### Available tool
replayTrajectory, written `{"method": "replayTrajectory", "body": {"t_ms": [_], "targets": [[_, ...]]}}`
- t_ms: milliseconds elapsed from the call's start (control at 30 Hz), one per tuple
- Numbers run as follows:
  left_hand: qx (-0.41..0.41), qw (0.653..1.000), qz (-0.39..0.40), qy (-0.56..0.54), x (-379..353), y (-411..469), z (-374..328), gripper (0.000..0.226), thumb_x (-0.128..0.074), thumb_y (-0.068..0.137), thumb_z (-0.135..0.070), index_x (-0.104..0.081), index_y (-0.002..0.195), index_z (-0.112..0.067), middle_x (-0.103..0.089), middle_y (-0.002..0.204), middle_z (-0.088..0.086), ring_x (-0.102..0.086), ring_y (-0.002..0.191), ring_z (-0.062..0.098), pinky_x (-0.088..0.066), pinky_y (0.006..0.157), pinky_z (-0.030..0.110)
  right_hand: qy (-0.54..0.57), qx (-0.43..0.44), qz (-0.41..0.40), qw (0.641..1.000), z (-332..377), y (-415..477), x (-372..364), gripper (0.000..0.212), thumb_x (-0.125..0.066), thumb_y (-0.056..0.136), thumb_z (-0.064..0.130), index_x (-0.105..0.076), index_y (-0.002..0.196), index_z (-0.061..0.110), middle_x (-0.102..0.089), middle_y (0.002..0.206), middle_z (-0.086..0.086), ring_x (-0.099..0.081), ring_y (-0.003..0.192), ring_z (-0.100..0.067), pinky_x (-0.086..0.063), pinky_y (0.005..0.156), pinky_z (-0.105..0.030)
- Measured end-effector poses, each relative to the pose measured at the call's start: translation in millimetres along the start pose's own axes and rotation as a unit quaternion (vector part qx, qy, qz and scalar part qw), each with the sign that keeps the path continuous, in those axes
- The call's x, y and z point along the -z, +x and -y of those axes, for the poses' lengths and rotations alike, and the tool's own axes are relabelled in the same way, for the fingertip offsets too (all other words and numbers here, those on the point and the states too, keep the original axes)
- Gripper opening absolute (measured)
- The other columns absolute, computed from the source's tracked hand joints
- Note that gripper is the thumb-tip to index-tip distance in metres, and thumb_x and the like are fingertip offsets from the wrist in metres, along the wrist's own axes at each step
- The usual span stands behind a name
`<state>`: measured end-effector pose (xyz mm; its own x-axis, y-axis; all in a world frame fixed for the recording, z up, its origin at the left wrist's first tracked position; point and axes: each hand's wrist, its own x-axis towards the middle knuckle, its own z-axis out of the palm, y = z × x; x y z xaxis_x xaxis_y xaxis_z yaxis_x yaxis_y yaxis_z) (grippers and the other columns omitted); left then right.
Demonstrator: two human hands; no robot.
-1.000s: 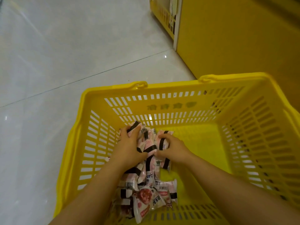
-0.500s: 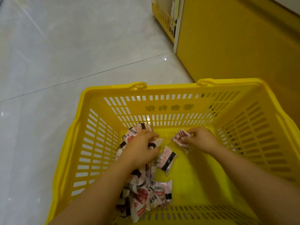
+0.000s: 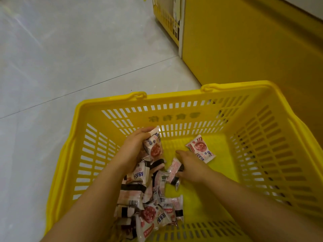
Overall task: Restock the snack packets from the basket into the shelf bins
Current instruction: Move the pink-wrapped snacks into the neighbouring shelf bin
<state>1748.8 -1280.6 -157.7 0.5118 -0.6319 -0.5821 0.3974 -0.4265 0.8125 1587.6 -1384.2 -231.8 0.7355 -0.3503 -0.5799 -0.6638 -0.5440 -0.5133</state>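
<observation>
Both hands are down inside the yellow basket (image 3: 174, 103), which stands on the pale tiled floor (image 3: 70, 58) with a yellow cabinet panel (image 3: 244, 41) at its 1 o'clock. No shelf bin shows plainly.

The left grip (image 3: 134, 151) is curled round a small bunch of snack packets (image 3: 154, 147), fingers hooked over their top edge and the bunch lifted clear of the heap (image 3: 148, 203). That heap fills the basket's floor from 6 round to 9 o'clock.

The right grip (image 3: 190, 166) is palm down with fingers stretched and has hold of nothing that I can make out. A pink packet with a black band (image 3: 174, 167) lies against its thumb side at 9 o'clock, touching or just under it; which, I cannot tell.

What the next pick likely turns on is the lone packet (image 3: 201, 149). It lies flat on bare basket floor at about 1 o'clock from the right grip, just touching its edge, long axis running from 10 towards 4 o'clock. The right grip is far nearer to it than the left, which is full anyway. A short reach forward and across its narrow width looks enough.
</observation>
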Motion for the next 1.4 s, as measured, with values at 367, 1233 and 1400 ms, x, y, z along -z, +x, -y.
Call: {"method": "replayTrajectory", "body": {"t_ms": [367, 1233, 1400], "targets": [[0.019, 0.995, 0.061, 0.078, -1.1, -3.3, 3.4, 0.035, -0.072, 0.083, -0.024, -0.054, 0.112, -0.033, -0.062, 0.110, 0.005, -0.068, 0.095, 0.029, -0.057, 0.082, 0.048, 0.159, -0.057, 0.021, 0.985, -5.6, -4.3, 25.7, 0.057, -0.077, 0.077, 0.023, -0.051, 0.127, 0.014, -0.059, 0.117, -0.007, -0.060, 0.097, -0.019, -0.048, 0.069, -0.026], [0.068, 0.992, -0.044, -0.097, -45.3, 17.1, 18.8, 0.033, -0.059, 0.091, -0.010, -0.054, 0.123, -0.018, -0.069, 0.109, 0.011, -0.072, 0.087, 0.022, -0.057, 0.065, 0.033, 0.410, 0.031, -0.186, 0.892, 6.2, -26.0, 82.0, 0.039, -0.069, 0.085, 0.008, -0.057, 0.116, 0.029, -0.059, 0.118, 0.007, -0.069, 0.088, -0.017, -0.059, 0.073, -0.033], [0.059, 0.993, -0.054, -0.082, -41.6, 17.4, 18.5, 0.028, -0.058, 0.094, -0.018, -0.054, 0.122, -0.019, -0.068, 0.109, 0.011, -0.072, 0.089, 0.023, -0.058, 0.071, 0.038, 0.492, -0.024, -0.069, 0.868, -6.5, -25.2, 87.0, 0.068, -0.070, 0.079, -0.004, -0.044, 0.136, 0.022, -0.066, 0.109, -0.004, -0.072, 0.085, -0.019, -0.058, 0.070, -0.032]]}}
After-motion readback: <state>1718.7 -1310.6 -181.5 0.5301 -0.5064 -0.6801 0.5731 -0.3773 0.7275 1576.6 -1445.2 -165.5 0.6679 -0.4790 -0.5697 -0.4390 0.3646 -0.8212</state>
